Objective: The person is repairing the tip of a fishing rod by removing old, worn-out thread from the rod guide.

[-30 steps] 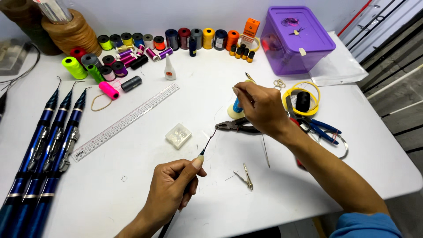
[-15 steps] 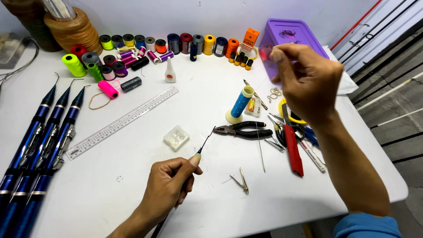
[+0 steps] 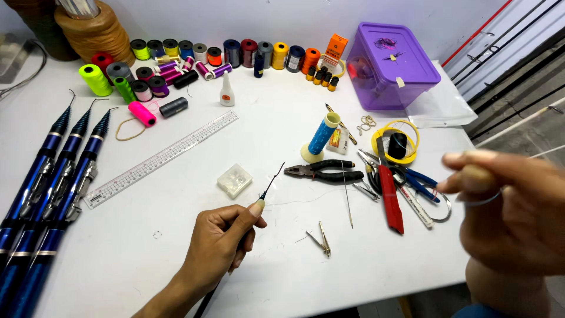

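White table [image 3: 176,247] carries the work. Left hand [image 3: 220,244] lies low on it, fingers closed around a thin black rod tip [image 3: 272,179] that points up toward the pliers [image 3: 323,172]. Right hand [image 3: 512,215] is raised at the right edge, blurred; fingers look pinched together, but what they grip cannot be told. Small clear box [image 3: 234,180] sits just beside the rod tip; blue rods [image 3: 50,188] lie far left.
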